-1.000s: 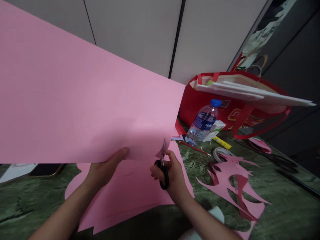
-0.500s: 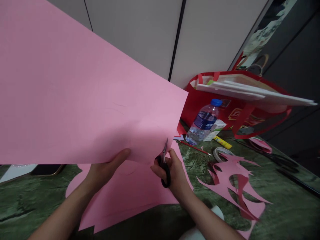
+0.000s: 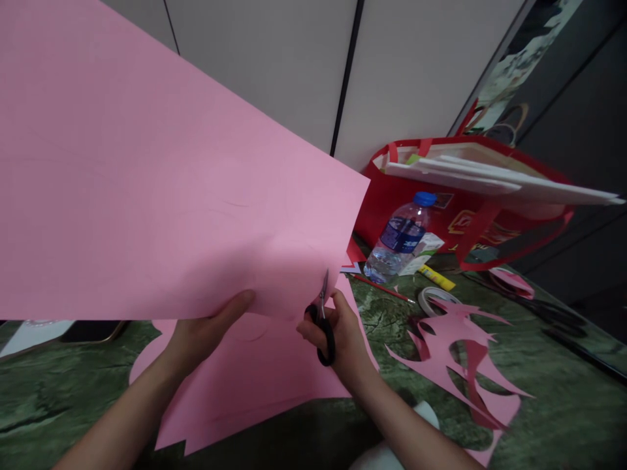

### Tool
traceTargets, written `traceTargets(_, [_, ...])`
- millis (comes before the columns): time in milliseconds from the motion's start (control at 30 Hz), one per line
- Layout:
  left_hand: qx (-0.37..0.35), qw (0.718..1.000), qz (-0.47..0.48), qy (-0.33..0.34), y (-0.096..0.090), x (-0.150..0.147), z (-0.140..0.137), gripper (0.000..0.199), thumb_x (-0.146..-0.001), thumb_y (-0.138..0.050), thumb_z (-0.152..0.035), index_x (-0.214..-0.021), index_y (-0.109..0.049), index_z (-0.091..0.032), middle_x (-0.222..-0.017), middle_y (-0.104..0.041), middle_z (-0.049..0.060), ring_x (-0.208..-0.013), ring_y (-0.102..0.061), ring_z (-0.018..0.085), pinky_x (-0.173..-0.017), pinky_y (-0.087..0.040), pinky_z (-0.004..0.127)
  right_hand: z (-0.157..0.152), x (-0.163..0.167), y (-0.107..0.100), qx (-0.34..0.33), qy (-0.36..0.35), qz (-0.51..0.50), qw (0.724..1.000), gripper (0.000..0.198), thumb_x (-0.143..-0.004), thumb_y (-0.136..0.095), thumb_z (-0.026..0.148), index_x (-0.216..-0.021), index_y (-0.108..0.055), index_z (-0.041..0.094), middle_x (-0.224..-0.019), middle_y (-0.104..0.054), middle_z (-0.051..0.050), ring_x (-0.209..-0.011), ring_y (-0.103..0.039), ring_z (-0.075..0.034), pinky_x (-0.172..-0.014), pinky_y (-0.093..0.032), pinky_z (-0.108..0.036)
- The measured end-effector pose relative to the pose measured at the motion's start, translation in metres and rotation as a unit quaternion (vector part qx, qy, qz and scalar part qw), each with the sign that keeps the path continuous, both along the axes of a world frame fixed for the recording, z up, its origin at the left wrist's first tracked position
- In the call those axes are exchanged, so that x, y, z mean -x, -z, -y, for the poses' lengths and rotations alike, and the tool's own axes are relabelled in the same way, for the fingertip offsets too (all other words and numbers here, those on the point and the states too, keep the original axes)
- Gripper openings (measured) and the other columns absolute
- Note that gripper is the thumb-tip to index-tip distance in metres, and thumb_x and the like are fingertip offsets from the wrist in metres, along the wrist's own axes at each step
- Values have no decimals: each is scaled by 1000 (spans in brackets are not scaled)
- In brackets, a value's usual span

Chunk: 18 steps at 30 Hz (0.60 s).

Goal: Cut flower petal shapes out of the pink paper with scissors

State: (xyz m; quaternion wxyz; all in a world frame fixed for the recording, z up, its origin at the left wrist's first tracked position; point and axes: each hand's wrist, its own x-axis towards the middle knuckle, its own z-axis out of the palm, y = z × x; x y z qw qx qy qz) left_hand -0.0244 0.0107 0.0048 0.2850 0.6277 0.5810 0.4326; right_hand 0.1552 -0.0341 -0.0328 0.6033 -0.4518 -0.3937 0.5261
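Note:
A large pink paper sheet (image 3: 161,176) with faint curved pencil lines fills the left and middle of the head view, raised above the table. My left hand (image 3: 206,336) grips its lower edge, thumb on the near face and the other fingers hidden behind. In my right hand (image 3: 343,333) is a pair of small black-handled scissors (image 3: 324,313), fingers through the loops. The blades point upward at the sheet's lower right part and look nearly closed. More pink paper (image 3: 255,378) lies on the table beneath, with a scalloped edge at its left.
Pink paper offcuts (image 3: 465,365) lie right of my right hand, near a tape roll (image 3: 435,301). Behind stand a water bottle (image 3: 399,238) and a red bag (image 3: 441,228). A red pencil (image 3: 385,288), a yellow tube (image 3: 437,278) and a phone (image 3: 93,331) rest on the green table (image 3: 39,398).
Almost nothing differs. The sheet and both hands hold nearly the same place, with only a very slight shift of the view.

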Motion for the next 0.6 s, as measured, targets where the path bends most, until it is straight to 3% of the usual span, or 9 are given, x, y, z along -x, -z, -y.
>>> traceTargets(367, [18, 999, 36, 8, -4, -2, 4, 30, -64, -65, -45, -71, -58, -18, -85, -65, 9, -92, -60, 28, -80, -50, 38, -1, -1, 4, 8, -5, 17, 1000, 48, -56, -73, 26, -87, -37, 21, -55, -52, 9, -48, -44, -8, -48, -36, -20])
traceTargets(600, [20, 999, 22, -25, 0, 0, 1, 31, -61, -67, -45, -79, -62, -20, -94, -68, 8, -94, -61, 29, -80, -51, 39, -1, 0, 1, 28, -3, 9, 1000, 51, -54, -73, 26, -89, -36, 22, -53, -51, 10, -47, -47, -9, -47, -36, -20])
